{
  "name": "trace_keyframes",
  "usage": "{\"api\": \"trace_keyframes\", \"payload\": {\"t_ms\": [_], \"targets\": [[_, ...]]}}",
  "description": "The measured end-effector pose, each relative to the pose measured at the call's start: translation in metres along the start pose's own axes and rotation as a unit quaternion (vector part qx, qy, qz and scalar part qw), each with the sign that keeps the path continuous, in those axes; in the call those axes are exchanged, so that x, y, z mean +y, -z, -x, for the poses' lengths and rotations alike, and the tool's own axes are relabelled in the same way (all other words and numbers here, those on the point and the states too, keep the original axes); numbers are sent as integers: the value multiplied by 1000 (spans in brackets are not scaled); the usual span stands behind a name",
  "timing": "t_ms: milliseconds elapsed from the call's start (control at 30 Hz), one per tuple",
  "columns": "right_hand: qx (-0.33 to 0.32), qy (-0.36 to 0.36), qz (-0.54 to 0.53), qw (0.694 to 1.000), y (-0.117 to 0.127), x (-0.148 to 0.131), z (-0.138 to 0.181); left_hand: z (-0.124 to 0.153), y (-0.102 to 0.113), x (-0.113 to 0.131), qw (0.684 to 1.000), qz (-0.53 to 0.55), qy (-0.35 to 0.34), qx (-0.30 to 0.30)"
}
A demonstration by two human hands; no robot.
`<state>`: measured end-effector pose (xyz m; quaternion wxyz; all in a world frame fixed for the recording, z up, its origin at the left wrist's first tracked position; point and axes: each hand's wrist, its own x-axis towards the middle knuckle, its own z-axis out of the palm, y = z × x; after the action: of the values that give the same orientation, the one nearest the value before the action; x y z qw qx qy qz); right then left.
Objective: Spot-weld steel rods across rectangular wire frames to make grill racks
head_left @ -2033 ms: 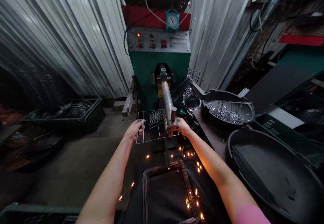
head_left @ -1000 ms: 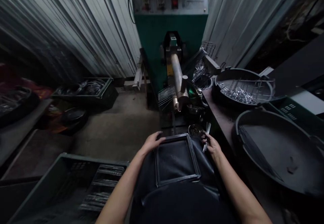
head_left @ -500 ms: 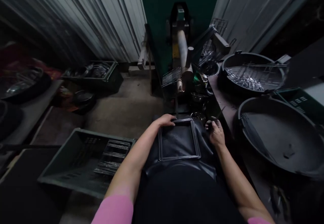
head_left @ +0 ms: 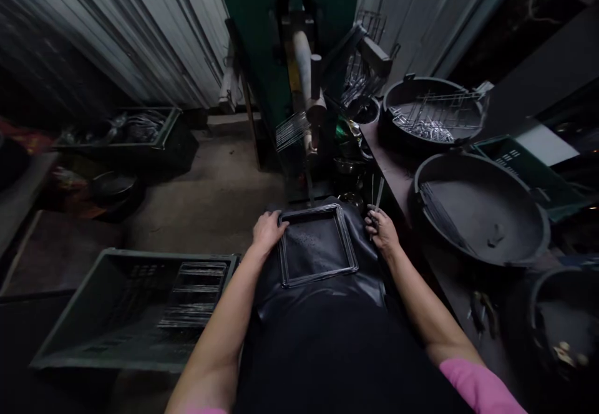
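Note:
Across the dark apron on my lap lies a stack of square black wire frames (head_left: 318, 277), slightly tilted. My left hand (head_left: 269, 233) is closed on its upper left corner, the thumb over the wires and the other fingers partly hidden. To the right of the stack and apart from it, my right hand (head_left: 384, 233) is closed around a thin two-pronged metal tool (head_left: 378, 192) that looks like tweezers. Its prongs point up and stand a little apart. Beyond my knees, a wire rack (head_left: 291, 131) leans by a machine with a pale rod.
On my left stands a green crate (head_left: 70, 314) holding wire frames (head_left: 194, 292). A bench on my right bears a round pan (head_left: 491, 208), another pan with metal pieces (head_left: 423, 126) and pliers (head_left: 482, 314). A metal bin (head_left: 159, 146) stands by the corrugated wall.
The view has turned to the right. My left hand has shifted from the stack's top edge to its upper left corner. The tool in my right hand now points up.

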<state>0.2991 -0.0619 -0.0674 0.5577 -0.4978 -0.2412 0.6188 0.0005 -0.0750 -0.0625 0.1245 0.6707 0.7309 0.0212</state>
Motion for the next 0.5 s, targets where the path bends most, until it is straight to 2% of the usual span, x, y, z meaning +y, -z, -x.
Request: {"api": "trace_keyframes", "payload": {"t_ms": [100,233,367,500], "targets": [[-26,-31,3,999,-3,11,6,-11,3,12,996,-28,-80,-3],[-40,-30,13,999,-4,21,12,-33,0,35,980,-29,-182,-77],[-39,-26,8,999,3,18,18,-40,-7,44,976,-22,-204,-78],[-27,-31,20,999,10,13,22,-29,-4,37,980,-14,-193,-45]]}}
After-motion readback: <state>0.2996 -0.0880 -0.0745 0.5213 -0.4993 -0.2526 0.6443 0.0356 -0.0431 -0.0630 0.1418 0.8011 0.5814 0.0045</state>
